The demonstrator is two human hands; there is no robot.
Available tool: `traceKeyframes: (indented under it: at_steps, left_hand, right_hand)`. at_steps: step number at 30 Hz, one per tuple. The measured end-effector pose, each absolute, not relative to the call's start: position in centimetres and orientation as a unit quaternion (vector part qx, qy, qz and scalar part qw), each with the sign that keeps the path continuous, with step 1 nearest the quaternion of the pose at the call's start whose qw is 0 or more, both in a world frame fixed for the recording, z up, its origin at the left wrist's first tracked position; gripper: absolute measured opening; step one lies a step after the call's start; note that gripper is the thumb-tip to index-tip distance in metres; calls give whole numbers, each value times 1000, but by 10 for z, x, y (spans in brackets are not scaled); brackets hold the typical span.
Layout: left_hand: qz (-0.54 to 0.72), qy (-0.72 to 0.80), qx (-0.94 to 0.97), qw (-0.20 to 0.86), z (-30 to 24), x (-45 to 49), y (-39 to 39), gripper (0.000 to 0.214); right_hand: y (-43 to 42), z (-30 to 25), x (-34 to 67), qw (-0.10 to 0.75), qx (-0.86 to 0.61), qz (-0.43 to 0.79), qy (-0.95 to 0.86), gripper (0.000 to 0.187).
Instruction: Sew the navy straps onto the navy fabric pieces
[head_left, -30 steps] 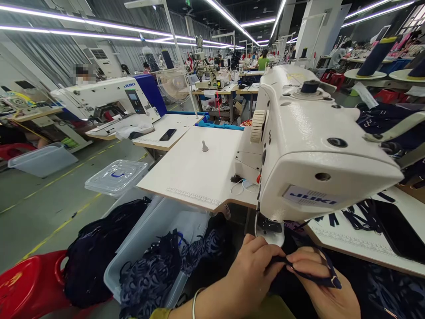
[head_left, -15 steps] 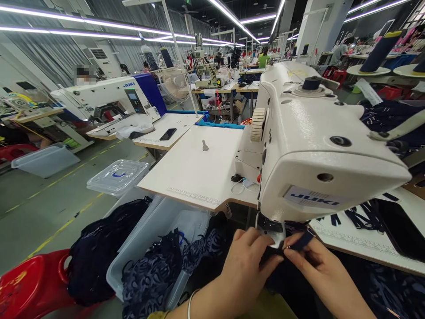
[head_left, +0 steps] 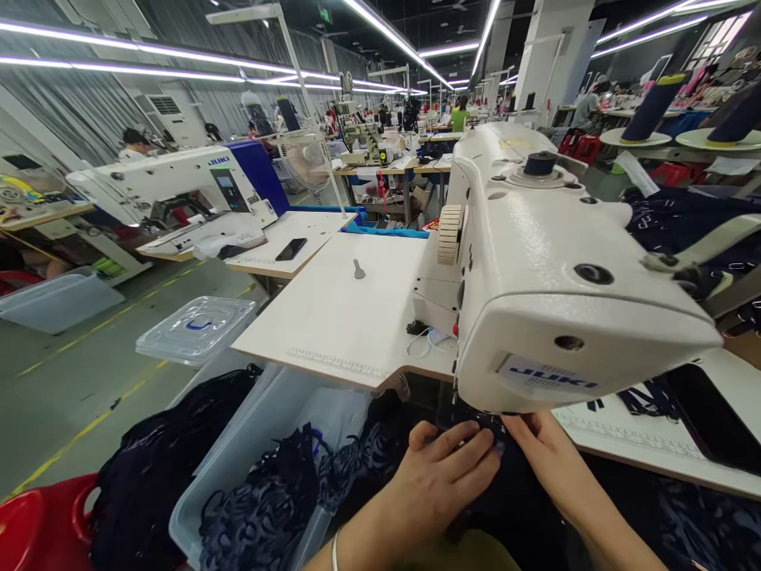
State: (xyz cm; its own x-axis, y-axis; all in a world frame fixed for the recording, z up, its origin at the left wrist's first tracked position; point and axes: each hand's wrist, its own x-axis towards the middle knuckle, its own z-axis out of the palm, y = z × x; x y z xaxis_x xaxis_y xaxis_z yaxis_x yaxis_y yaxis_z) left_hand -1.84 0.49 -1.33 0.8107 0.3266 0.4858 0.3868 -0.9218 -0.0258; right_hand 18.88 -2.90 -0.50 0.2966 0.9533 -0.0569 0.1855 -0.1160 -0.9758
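Under the head of a white sewing machine (head_left: 571, 317), both my hands meet at a narrow navy strap (head_left: 476, 414). Its dark colour blends with the shadow and cloth below. My left hand (head_left: 445, 476) is closed, palm down, its fingers bent together over the strap just in front of the needle area. From the right comes my right hand (head_left: 547, 452), closed at the strap, thumb and forefinger close together. The lower edge of the machine head hides some of its fingertips. The needle and presser foot cannot be made out.
A clear plastic bin (head_left: 273, 468) of navy straps stands at lower left, beside a dark bundle (head_left: 160, 460) and a red stool (head_left: 41, 523). A small metal piece (head_left: 358, 270) lies on the white table (head_left: 321, 309). At right are a black phone (head_left: 713, 416) and strap pieces (head_left: 648, 400).
My right hand has moved left and up, closer beneath the machine head. My left hand has turned flatter over the strap. The strap end with metal hardware no longer shows. The view has shifted slightly.
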Motion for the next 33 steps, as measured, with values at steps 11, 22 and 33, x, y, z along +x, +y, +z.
traceKeyframes:
  at_steps: [11,22,33]
  left_hand:
    - [-285,-249,-917,128,-5,-4,2,28]
    - [-286,-284,-906,128,-2,3,2,36]
    - [-295,-295,-897,148,-6,7,1,36]
  right_hand:
    - [3,0,199,434,-658,179,-589,22]
    - [18,-8,200,456,-640,134,-604,27]
    - [22,-8,204,466,-634,151,-599,22]
